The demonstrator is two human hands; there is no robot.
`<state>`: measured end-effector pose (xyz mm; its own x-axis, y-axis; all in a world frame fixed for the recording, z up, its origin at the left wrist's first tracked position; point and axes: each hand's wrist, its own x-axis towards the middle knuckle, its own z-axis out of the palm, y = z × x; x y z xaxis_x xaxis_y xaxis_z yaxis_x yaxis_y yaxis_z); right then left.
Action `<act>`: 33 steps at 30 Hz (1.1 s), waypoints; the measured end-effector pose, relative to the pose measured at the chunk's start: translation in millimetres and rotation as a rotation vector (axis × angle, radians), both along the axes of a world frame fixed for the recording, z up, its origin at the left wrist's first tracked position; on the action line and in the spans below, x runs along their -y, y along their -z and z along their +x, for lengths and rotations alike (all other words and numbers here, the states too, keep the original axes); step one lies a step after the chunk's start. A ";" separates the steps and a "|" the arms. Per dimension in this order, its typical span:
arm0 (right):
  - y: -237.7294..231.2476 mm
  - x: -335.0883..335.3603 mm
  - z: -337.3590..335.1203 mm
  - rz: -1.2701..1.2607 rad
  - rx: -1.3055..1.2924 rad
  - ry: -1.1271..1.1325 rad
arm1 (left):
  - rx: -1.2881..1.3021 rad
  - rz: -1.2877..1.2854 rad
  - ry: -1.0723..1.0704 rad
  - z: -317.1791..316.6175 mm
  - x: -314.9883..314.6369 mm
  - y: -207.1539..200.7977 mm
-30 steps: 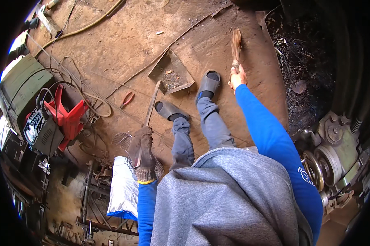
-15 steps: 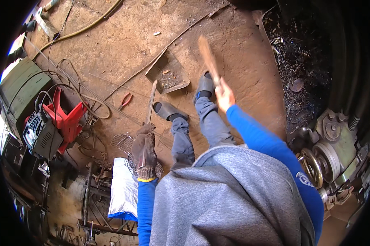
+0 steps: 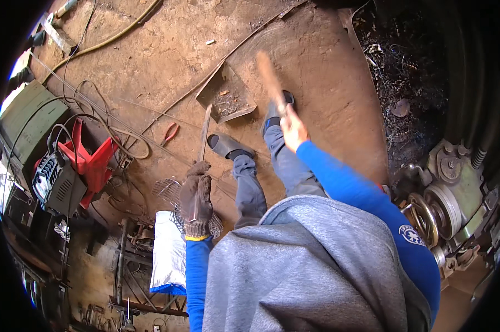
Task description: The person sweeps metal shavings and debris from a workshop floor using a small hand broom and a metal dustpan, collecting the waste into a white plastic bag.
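Note:
My left hand point(image 3: 195, 202), in a brown knitted glove with a yellow cuff edge, is closed round the long flat handle point(image 3: 205, 133) of a metal dustpan. The dustpan point(image 3: 237, 114) rests on the floor ahead of my feet, with bits of debris inside. Bare, my right hand point(image 3: 295, 133) grips the near end of a wooden-coloured brush point(image 3: 270, 76), which is smeared by motion. The brush slants forward and left, to the right of the dustpan and above my right shoe point(image 3: 273, 113).
Red-handled pliers point(image 3: 171, 134) lie left of the dustpan. A red and grey machine point(image 3: 73, 166) with cables stands at the left, beside a green box point(image 3: 28, 119). A white sack point(image 3: 168, 249) is near my left arm. Dark scraps point(image 3: 396, 83) and a green machine point(image 3: 452, 171) are at right.
My right hand and the brush have swung left, closer to the dustpan. The dustpan and left hand have stayed almost in place.

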<state>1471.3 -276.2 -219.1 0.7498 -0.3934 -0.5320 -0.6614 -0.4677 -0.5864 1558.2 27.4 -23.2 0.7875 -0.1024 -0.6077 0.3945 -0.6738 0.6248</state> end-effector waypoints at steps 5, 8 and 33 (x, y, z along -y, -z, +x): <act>-5.2 -44.5 32.8 0.031 -0.345 -0.001 | -0.015 -0.050 -0.043 7.2 3.9 1.7; -29.1 -72.7 -15.1 0.196 -0.442 -0.135 | 0.013 -0.101 -0.031 7.6 5.1 1.3; -8.7 -89.2 76.5 0.150 -0.359 -0.070 | 0.001 -0.152 -0.080 7.3 -14.9 0.2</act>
<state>1547.8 -187.0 -210.4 0.5279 -0.2458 -0.8130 -0.8064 -0.4455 -0.3889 1565.5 42.3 -23.4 0.7974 -0.1304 -0.5892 0.4424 -0.5378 0.7177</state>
